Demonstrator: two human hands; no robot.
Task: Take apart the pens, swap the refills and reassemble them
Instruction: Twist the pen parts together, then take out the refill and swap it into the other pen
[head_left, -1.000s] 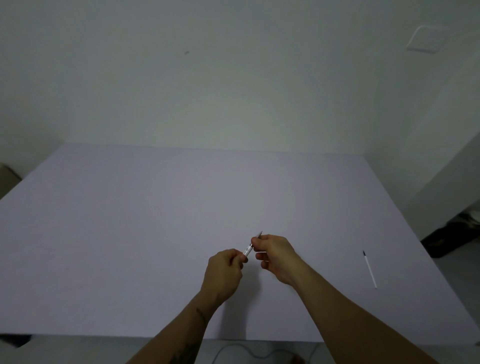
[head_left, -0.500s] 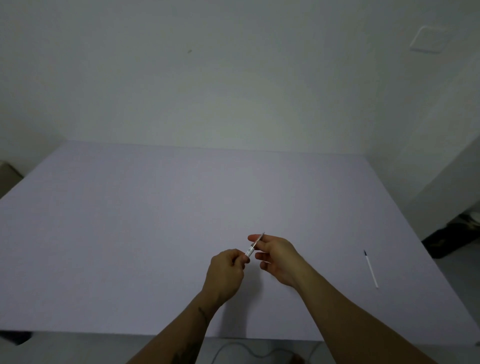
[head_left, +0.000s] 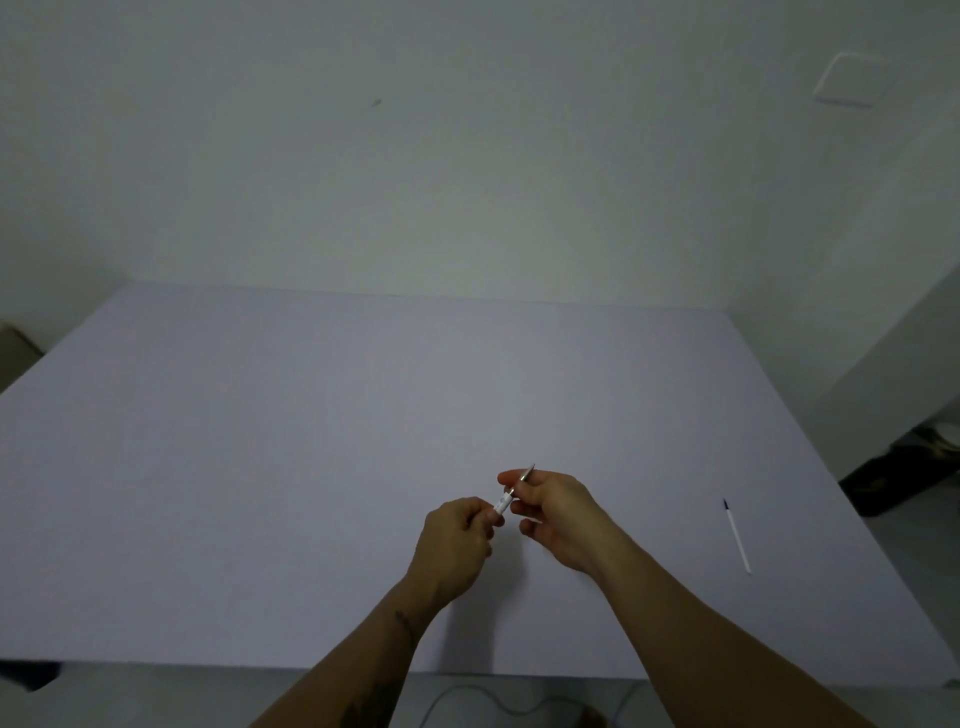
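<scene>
Above the middle of the pale lilac table (head_left: 260, 467) I hold a white pen (head_left: 505, 501) with a silver tip. My left hand (head_left: 457, 540) is closed around its white barrel. My right hand (head_left: 556, 512) pinches the silver tip end between thumb and fingers, and the point sticks up past them. Most of the barrel is hidden inside my left fist. A thin white refill (head_left: 736, 535) with a dark tip lies by itself on the table, well to the right of my hands.
The table's right edge (head_left: 852, 499) drops to a dim floor with dark objects (head_left: 904, 478). A cable (head_left: 498, 701) lies on the floor below the front edge. White walls stand behind and to the right.
My right hand's fingers have shifted along the silver tip, and slightly more white barrel shows between my two hands. The refill on the right has not moved.
</scene>
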